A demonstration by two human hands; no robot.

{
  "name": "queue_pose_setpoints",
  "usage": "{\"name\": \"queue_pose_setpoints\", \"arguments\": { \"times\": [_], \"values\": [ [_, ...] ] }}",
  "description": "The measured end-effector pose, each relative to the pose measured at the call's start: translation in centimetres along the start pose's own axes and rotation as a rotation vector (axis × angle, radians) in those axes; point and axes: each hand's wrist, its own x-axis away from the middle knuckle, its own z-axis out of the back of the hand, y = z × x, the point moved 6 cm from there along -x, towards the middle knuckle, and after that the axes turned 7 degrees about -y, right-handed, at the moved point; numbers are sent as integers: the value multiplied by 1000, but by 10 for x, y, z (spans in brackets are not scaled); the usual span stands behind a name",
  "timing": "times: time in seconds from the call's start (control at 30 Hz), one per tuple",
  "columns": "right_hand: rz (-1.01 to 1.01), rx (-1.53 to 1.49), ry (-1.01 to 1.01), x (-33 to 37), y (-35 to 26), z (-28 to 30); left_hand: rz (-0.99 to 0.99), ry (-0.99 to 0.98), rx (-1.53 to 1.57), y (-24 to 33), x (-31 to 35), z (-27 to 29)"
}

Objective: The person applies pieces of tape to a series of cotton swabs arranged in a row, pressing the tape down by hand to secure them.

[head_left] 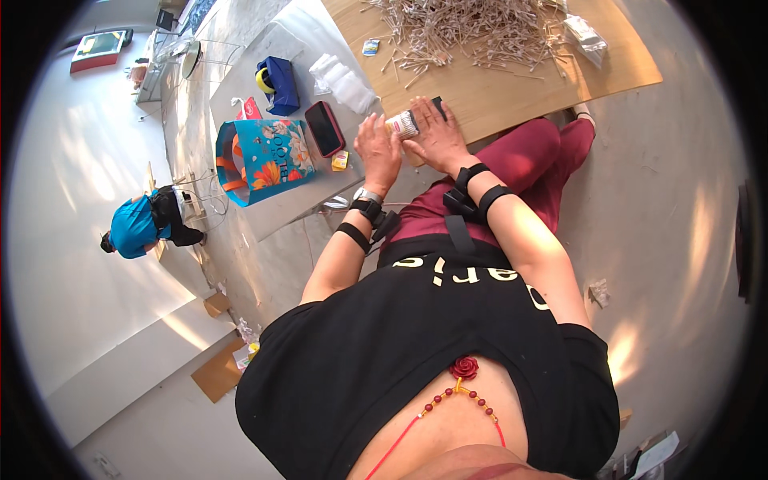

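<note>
A small packet point(402, 124) with a white and dark printed face lies at the near edge of the wooden table, between my two hands. My left hand point(378, 150) rests at its left end, fingers stretched out and fingertips beside it. Flat over its right side lies my right hand point(434, 134), fingers extended and a little apart, thumb toward the packet. Past the right fingertips shows the edge of a black object point(439, 108), mostly covered by that hand. Farther back is a big loose heap of cotton swabs point(472, 32) with thin sticks.
On the grey table to the left are a phone point(324, 129), a blue tape dispenser point(278, 85), clear plastic bags point(342, 82), a small yellow box point(340, 161) and a floral bag point(268, 160). A filled plastic bag point(586, 40) sits right. A person in blue point(136, 224) bends over far left.
</note>
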Motion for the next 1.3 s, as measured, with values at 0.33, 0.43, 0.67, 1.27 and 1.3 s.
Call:
{"name": "queue_pose_setpoints", "arguments": {
  "times": [0.33,0.43,0.67,1.27,1.3],
  "values": [
    [-29,83,50,11,14,7,219,-301,181,-18,-47,-6],
    [-43,110,49,13,15,7,232,-381,73,-15,-53,-11],
    [-33,55,30,12,9,10,402,-575,155,-44,-65,-23],
    [-63,34,3,11,15,10,449,-835,-175,17,-86,-15],
    [-62,47,-2,10,14,10,470,-821,-161,13,-84,-15]
  ]
}}
